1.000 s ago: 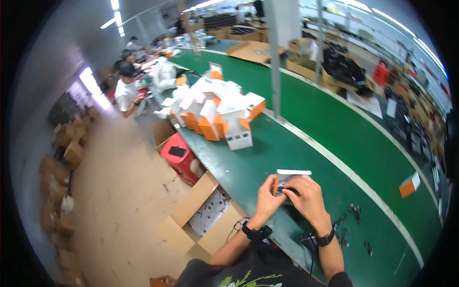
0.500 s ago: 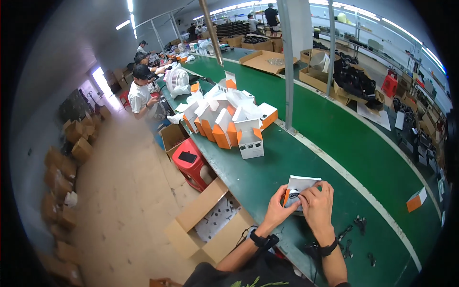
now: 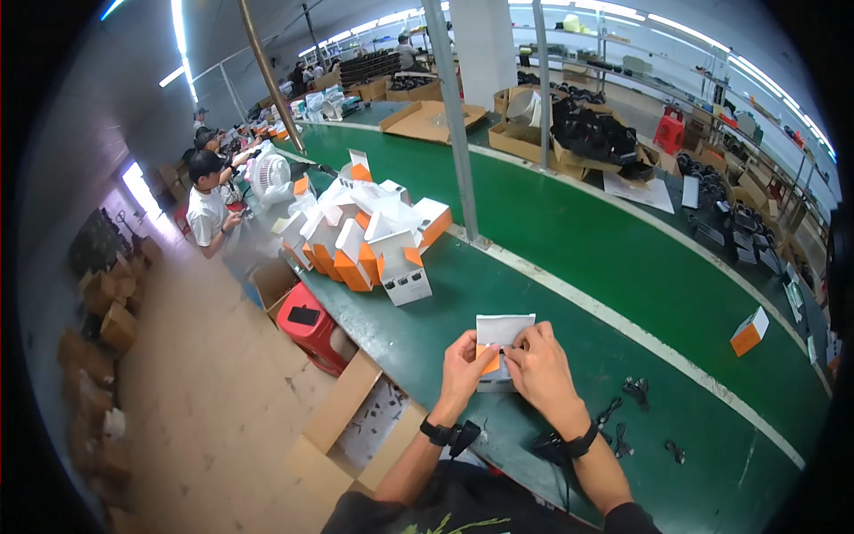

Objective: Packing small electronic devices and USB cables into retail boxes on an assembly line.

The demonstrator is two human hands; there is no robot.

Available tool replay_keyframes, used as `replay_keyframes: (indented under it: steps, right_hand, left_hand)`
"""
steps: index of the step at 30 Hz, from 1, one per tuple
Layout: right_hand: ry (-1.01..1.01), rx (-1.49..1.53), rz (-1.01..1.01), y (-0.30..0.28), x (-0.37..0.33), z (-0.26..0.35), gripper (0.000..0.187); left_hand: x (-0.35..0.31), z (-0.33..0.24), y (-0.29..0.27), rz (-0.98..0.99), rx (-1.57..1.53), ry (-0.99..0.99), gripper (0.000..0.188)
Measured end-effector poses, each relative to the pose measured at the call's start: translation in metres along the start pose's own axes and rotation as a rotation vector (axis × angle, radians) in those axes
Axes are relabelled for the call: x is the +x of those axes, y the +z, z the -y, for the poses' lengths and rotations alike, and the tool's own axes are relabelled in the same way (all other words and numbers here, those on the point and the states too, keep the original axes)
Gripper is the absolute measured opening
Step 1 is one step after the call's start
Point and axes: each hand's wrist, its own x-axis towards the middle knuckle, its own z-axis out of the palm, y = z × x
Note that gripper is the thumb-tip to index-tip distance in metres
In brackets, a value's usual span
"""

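In front of me, over the green bench, is a small white and orange box (image 3: 505,327) with its white lid flap standing up. My left hand (image 3: 461,367) is closed around the box's left side, thumb near an orange flap. At the box's mouth, the fingers of my right hand (image 3: 541,367) are bent together. A small dark bit shows by those fingertips, too little to make out. Several black coiled cables (image 3: 620,438) lie on the bench to the right of my right forearm. A black adapter-like piece (image 3: 550,447) rests beside that wrist.
A pile of opened white and orange boxes (image 3: 356,254) stands ahead to the left. One closed box (image 3: 750,332) sits far right. Left of the bench are a red stool (image 3: 310,336) with a phone and an open carton (image 3: 342,405). A metal post (image 3: 458,133) rises from the bench.
The view has swung to the right. The box is turned more squarely to me. A dark cable loop visible at its mouth before is now mostly hidden behind my right fingers.
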Motion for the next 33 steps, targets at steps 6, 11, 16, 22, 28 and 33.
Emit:
replay_keyframes:
  steps: [6, 11, 16, 22, 28, 33]
  right_hand:
    - [0.086, 0.049, -0.062, -0.041, -0.002, 0.027, 0.04]
    - [-0.007, 0.126, 0.22, -0.03, -0.013, 0.018, 0.023]
    - [-0.024, 0.132, 0.231, -0.041, -0.017, 0.024, 0.02]
    - [-0.001, 0.341, 0.538, -0.079, -0.006, 0.001, 0.035]
    - [0.134, 0.162, 0.461, -0.062, -0.001, -0.004, 0.033]
    - [0.128, 0.094, 0.313, -0.063, 0.002, 0.005, 0.032]
  left_hand:
    - [0.005, -0.02, -0.003, 0.084, 0.005, -0.092, 0.027]
    - [0.008, -0.007, -0.012, 0.094, 0.04, -0.063, 0.026]
    - [0.006, -0.013, -0.022, 0.288, 0.025, 0.079, 0.028]
    - [0.006, -0.035, -0.039, 0.467, 0.501, 0.449, 0.039]
    - [-0.01, -0.058, -0.039, 0.457, 0.722, 0.511, 0.058]
    - [-0.026, -0.046, -0.03, 0.299, 0.77, 0.564, 0.049]
